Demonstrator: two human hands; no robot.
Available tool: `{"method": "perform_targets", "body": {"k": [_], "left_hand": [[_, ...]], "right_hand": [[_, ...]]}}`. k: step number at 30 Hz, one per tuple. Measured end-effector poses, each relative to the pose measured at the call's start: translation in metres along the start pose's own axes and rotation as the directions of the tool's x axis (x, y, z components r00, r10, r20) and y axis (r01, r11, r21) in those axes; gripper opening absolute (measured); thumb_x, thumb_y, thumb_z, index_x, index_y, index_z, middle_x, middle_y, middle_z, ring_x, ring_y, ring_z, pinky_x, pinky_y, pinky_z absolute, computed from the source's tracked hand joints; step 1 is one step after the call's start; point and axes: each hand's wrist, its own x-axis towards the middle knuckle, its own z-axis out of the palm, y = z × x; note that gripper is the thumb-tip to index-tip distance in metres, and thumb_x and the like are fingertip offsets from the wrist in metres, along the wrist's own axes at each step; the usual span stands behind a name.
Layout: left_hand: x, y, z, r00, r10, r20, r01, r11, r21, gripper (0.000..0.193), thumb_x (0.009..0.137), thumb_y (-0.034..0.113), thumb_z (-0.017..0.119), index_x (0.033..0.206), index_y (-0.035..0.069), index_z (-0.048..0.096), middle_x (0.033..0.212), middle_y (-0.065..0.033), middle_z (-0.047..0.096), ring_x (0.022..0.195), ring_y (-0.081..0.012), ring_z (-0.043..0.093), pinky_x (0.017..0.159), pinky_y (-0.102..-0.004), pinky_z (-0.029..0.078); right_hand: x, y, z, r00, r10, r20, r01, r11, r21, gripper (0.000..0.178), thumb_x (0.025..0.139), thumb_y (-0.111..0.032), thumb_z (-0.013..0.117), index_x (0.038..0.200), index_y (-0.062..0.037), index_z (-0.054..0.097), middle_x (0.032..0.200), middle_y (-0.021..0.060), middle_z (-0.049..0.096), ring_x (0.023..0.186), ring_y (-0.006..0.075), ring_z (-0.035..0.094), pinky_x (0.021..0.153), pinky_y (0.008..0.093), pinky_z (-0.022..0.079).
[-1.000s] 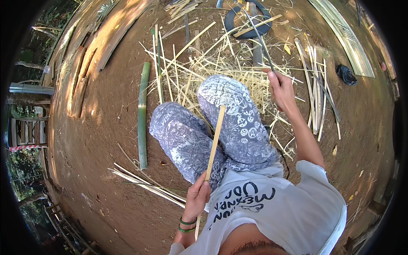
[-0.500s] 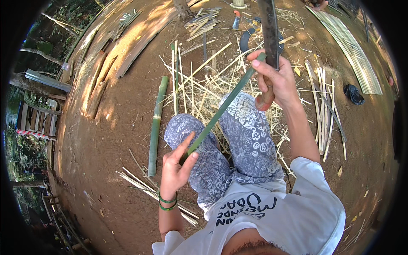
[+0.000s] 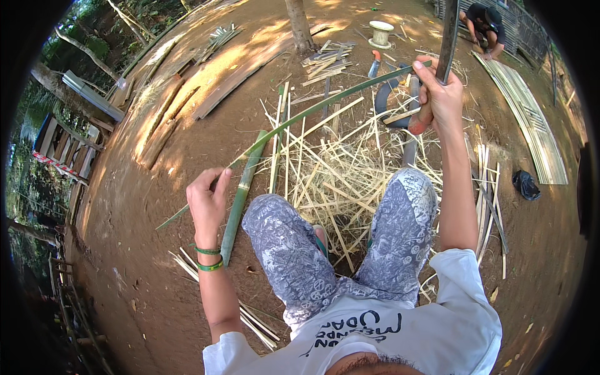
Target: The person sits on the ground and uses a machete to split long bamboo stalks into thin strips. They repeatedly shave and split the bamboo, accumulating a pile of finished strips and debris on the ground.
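Note:
A long green bamboo strip (image 3: 331, 99) stretches between my hands, bowed slightly and rising toward the right. My left hand (image 3: 207, 199) pinches it near its lower end, and a thin tail sticks out past the fingers. My right hand (image 3: 442, 100) is closed round the reddish-brown handle of a big knife (image 3: 448, 40), its dark blade pointing up. Thumb and fingertips of that same hand also grip the strip's far end. Beneath, between and beyond my knees, lies a heap of pale bamboo strips and shavings (image 3: 337, 181).
A green bamboo pole (image 3: 239, 212) lies by my left knee. A curved dark tool (image 3: 382, 103) and an orange-handled tool (image 3: 375, 64) lie ahead, near a cream spool (image 3: 380, 32). At right are split strips (image 3: 489, 200), a black bag (image 3: 525, 185) and a slatted bamboo panel (image 3: 525, 119), where another person (image 3: 487, 31) crouches.
My hands have moved apart, the left one outward to the left and the right one to the right. The strip now lies flatter and bowed. My knees have spread, and the view has tilted up.

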Motion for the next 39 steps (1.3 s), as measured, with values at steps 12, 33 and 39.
{"method": "perform_targets", "body": {"k": [12,33,39], "left_hand": [[0.112,-0.04,0.091,0.89,0.341,-0.301,-0.298,0.937,0.18,0.022,0.089,0.026,0.073,0.091,0.004,0.07,0.075,-0.0105,0.062,0.062,-0.0228,0.059,0.057,-0.034,0.045],[0.084,-0.087,0.149,0.934,-0.138,0.329,0.286,0.841,-0.459,0.032,0.09,0.021,0.075,0.068,0.003,0.063,0.063,0.0098,0.046,0.059,-0.0022,0.036,0.05,-0.024,0.027],[0.08,-0.073,0.157,0.951,-0.067,0.303,0.147,0.957,-0.249,0.036,0.086,0.023,0.078,0.068,-0.003,0.062,0.056,0.0037,0.046,0.056,-0.0048,0.038,0.049,-0.0267,0.032]], "right_hand": [[0.074,0.056,0.013,0.959,0.221,-0.178,-0.179,0.958,0.224,0.023,0.09,-0.017,0.069,0.105,0.0002,0.065,0.08,0.0083,0.066,0.051,0.0118,0.051,0.046,0.0267,0.043],[0.054,0.101,-0.04,0.885,0.448,-0.124,-0.377,0.848,0.372,0.054,0.091,-0.061,0.062,0.101,-0.0073,0.057,0.096,0.0137,0.072,0.053,0.0083,0.048,0.053,0.0246,0.044],[0.053,0.108,-0.037,0.915,0.394,-0.084,-0.344,0.873,0.345,0.05,0.094,-0.051,0.062,0.102,-0.0026,0.055,0.095,0.0157,0.07,0.055,0.0117,0.049,0.051,0.027,0.044]]}}
